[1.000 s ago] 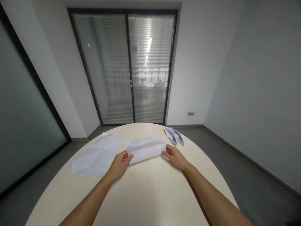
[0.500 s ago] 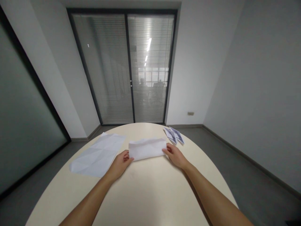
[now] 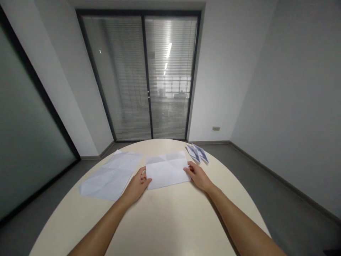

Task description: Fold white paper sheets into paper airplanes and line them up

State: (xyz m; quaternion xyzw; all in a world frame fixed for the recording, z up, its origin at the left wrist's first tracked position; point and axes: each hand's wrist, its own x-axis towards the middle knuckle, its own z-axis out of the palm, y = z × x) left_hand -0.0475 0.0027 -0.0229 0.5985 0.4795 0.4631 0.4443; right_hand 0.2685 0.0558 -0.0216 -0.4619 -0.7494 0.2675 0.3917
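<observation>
Between my two hands is a creased white sheet of paper (image 3: pixel 167 170), with a fold line running across its upper part. My left hand (image 3: pixel 138 183) pinches the sheet's left edge, thumb on top and fingers curled beneath. On the opposite edge, my right hand (image 3: pixel 197 175) grips the paper the same way, its thumb lying over the face. To the left a larger creased sheet of paper (image 3: pixel 112 176) lies flat. Beyond my right hand are two folded paper pieces (image 3: pixel 197 153) with bluish-purple printing, side by side.
Everything rests on a round cream table (image 3: pixel 170 220), whose curved edge drops to grey floor on both sides. Past it stand a glazed partition with blinds (image 3: pixel 170 117) and a white wall with a socket plate (image 3: pixel 216 128).
The sheet between my hands now shows taller, its lower edge nearer me and its top edge farther away. Both hands hold nearly the same spots. The other papers have not moved.
</observation>
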